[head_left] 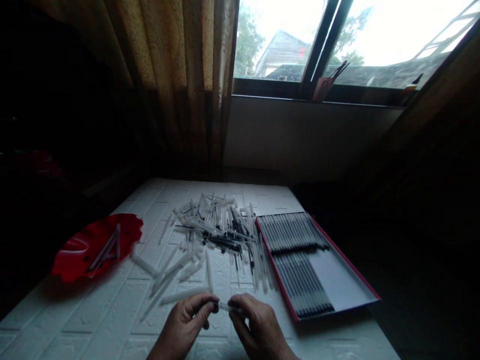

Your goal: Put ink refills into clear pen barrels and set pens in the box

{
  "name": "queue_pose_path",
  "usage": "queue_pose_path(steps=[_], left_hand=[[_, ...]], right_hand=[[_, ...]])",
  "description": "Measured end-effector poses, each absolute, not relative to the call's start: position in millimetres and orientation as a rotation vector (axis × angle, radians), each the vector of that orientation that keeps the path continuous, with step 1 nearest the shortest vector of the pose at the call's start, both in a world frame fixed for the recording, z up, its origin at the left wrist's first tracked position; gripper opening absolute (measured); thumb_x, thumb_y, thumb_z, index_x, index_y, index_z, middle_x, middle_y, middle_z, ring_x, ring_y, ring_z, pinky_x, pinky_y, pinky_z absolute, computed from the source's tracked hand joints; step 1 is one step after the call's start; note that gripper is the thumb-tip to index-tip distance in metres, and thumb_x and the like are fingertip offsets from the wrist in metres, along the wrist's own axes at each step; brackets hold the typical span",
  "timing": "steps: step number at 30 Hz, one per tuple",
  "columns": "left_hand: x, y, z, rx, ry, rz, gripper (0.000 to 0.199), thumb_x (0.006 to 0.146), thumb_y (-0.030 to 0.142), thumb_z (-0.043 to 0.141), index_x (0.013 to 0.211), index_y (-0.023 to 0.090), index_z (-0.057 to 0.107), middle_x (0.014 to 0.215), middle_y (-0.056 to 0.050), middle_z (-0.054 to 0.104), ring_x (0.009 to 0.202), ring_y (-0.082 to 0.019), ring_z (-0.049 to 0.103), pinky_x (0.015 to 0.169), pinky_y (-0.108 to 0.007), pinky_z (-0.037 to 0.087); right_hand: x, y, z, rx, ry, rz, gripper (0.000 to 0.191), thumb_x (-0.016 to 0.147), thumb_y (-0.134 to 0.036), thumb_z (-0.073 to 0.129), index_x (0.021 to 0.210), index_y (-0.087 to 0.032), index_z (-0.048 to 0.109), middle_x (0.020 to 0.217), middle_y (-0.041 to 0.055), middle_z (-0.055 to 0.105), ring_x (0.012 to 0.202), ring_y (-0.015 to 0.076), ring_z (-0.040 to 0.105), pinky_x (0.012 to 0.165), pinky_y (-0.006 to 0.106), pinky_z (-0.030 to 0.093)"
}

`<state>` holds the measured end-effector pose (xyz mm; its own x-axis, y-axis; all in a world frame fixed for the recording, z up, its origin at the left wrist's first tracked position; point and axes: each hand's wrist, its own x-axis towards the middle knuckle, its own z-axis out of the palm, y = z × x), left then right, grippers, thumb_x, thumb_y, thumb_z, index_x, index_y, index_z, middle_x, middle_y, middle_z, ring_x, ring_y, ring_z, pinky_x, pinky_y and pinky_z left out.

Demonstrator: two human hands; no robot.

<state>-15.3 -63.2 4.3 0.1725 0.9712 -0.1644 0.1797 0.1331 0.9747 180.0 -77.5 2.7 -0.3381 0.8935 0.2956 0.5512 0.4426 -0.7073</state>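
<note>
My left hand [191,320] pinches the dark end of a slim pen at the table's near edge. The pen's translucent barrel [225,306] runs across to my right hand [255,320], whose fingers are closed round its other end. Beyond my hands lies a loose pile of clear tubes and black-tipped pen parts [225,235]. Several clear tubes [176,270] are scattered left of the pile. To the right, a red-edged box [337,282] holds two rows of pens with black ends, and part of its white bottom shows.
A red scalloped dish [75,255] with a few clear tubes stands at the left of the white brick-patterned table [108,310]. Behind are a curtain [180,75] and a window, with a pink holder [323,88] on the sill.
</note>
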Motion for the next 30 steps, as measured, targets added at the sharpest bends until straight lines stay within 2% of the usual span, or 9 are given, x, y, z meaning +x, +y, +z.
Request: queue_pose_path(steps=[7, 10, 13, 18, 24, 30], left_hand=[[-12, -62, 2, 1.095, 1.186, 0.914, 0.044, 0.061, 0.06, 0.071, 0.077, 0.019, 0.075, 0.064, -0.002, 0.069, 0.048, -0.01, 0.053, 0.048, -0.021, 0.045], [-11, -62, -5, 0.91, 1.162, 0.874, 0.052, 0.055, 0.064, 0.072, 0.079, 0.018, 0.073, 0.064, -0.002, 0.068, 0.04, -0.007, 0.047, 0.033, -0.016, 0.031], [-11, -63, -12, 0.772, 1.128, 0.855, 0.054, 0.055, 0.063, 0.074, 0.084, 0.017, 0.071, 0.07, -0.003, 0.068, 0.041, -0.006, 0.049, 0.029, -0.013, 0.021], [-11, -68, -11, 0.643, 1.061, 0.86, 0.051, 0.056, 0.057, 0.077, 0.084, 0.015, 0.068, 0.073, -0.006, 0.07, 0.043, -0.006, 0.053, 0.029, -0.011, 0.021], [-12, -69, 0, 0.614, 1.075, 0.909, 0.048, 0.057, 0.048, 0.08, 0.088, 0.017, 0.06, 0.087, -0.008, 0.073, 0.047, -0.007, 0.058, 0.029, -0.011, 0.027], [-14, -67, -10, 0.718, 1.041, 0.997, 0.044, 0.059, 0.045, 0.081, 0.09, 0.021, 0.061, 0.081, -0.001, 0.069, 0.046, -0.007, 0.057, 0.028, -0.011, 0.026]], right_hand=[[178, -79, -1, -1.196, -2.009, 0.699, 0.016, 0.082, -0.014, 0.05, 0.093, -0.021, 0.06, 0.078, 0.0036, 0.067, 0.065, 0.0152, 0.062, 0.059, 0.022, 0.046], [178, -81, -2, -1.176, -1.937, 0.7, 0.014, 0.083, -0.016, 0.051, 0.093, -0.021, 0.061, 0.078, 0.0035, 0.068, 0.065, 0.0148, 0.063, 0.06, 0.021, 0.047], [178, -82, 1, -1.16, -1.91, 0.703, 0.014, 0.083, -0.016, 0.052, 0.093, -0.021, 0.061, 0.077, 0.0039, 0.068, 0.065, 0.0148, 0.064, 0.06, 0.021, 0.048], [178, -83, 8, -1.177, -1.887, 0.743, 0.012, 0.082, -0.015, 0.052, 0.09, -0.02, 0.061, 0.075, 0.004, 0.067, 0.062, 0.0147, 0.062, 0.057, 0.021, 0.046], [179, -83, 7, -1.178, -1.852, 0.76, 0.012, 0.083, -0.016, 0.052, 0.089, -0.019, 0.061, 0.072, 0.0036, 0.066, 0.059, 0.0143, 0.059, 0.055, 0.021, 0.044], [177, -83, 9, -1.174, -1.858, 0.797, 0.011, 0.083, -0.016, 0.052, 0.089, -0.019, 0.061, 0.073, 0.0036, 0.066, 0.06, 0.0142, 0.059, 0.055, 0.021, 0.044]])
